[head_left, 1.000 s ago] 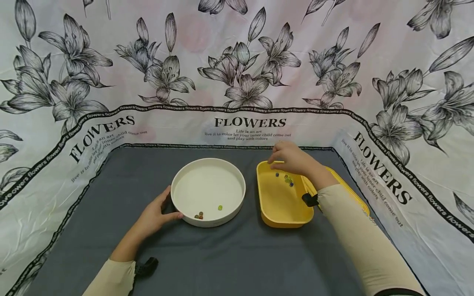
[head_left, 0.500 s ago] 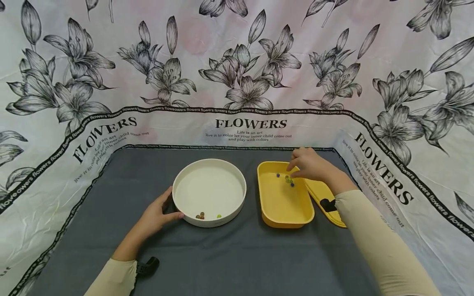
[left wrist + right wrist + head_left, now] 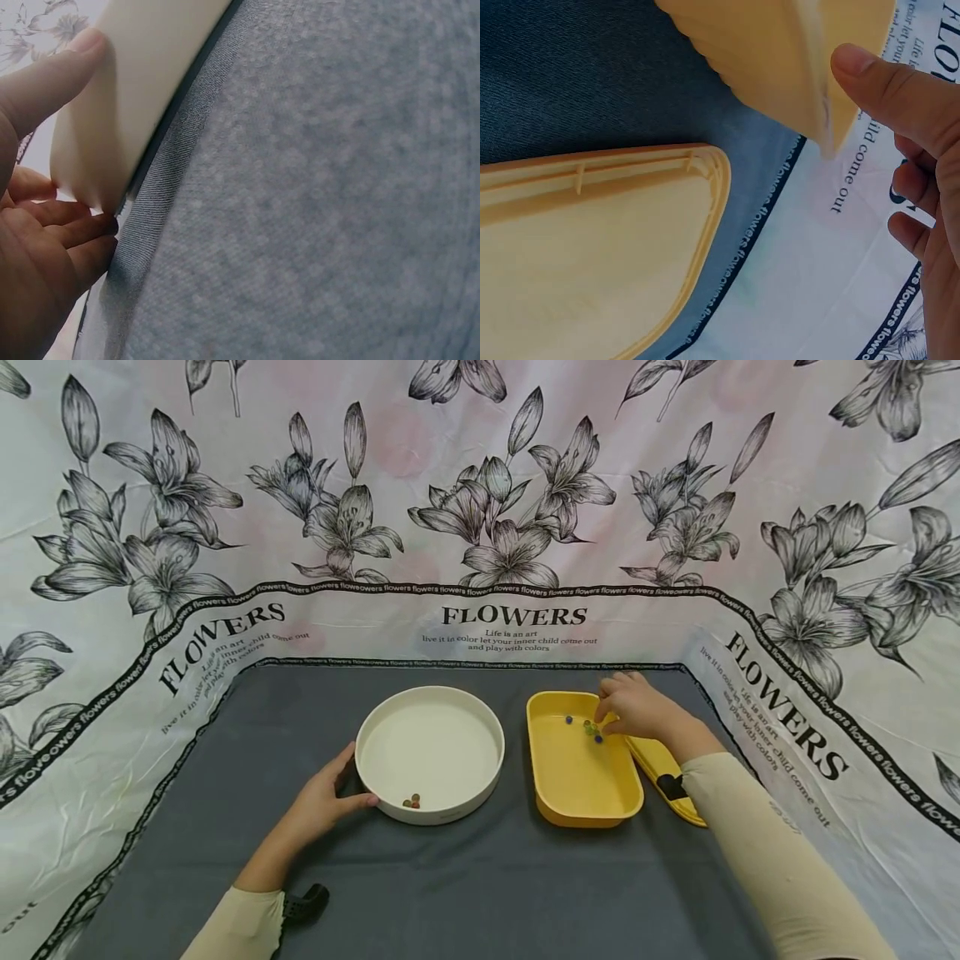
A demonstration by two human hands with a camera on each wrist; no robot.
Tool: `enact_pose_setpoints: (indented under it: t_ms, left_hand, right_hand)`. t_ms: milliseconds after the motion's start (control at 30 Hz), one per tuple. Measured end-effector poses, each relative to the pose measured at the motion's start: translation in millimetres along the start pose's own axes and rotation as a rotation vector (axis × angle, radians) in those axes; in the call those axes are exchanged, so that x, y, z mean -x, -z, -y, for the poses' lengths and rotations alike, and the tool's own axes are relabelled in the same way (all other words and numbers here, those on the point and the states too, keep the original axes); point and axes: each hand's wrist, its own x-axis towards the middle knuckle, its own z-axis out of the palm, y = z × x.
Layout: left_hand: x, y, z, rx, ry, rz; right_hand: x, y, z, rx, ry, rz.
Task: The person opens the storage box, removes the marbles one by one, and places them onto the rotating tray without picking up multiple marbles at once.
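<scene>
My left hand holds the side of a round white dish. Its thumb lies along the dish's outer wall, and the fingertips bear on the wall lower down. A few small brown beads lie by the near rim inside. Over the right side of a yellow box reaches my right hand, thumb and forefinger apart and pointing down at a small group of green beads. A blue bead lies beside them, another blue bead further left. The right wrist view shows nothing between the fingers.
A yellow lid lies right of the box, partly under the right forearm; its ridged rim shows in the right wrist view. Everything rests on a grey cloth with a flower-printed white border.
My right hand has moved right from the box's back left corner and down towards the green beads. A yellow-green bead rolled towards the dish's near wall and is now out of sight.
</scene>
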Motion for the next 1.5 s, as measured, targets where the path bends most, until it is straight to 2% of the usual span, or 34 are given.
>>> enact_pose_setpoints:
  t_ms: [433, 800, 1100, 1500]
  left_hand:
    - [0.0, 0.2, -1.6, 0.017, -0.002, -0.001]
    - [-0.5, -1.8, -2.0, 0.034, -0.015, -0.002]
    - [3.6, -2.2, 0.2, 0.039, -0.019, -0.009]
    - [1.2, -1.9, -1.5, 0.038, -0.004, -0.011]
  right_hand:
    - [-3.9, -17, -3, 0.070, 0.029, -0.004]
    - [-6.8, -25, 0, 0.139, 0.058, 0.059]
    - [-9.1, -31, 8, 0.181, 0.093, 0.066]
    - [-13.9, -33, 6, 0.220, 0.067, 0.081]
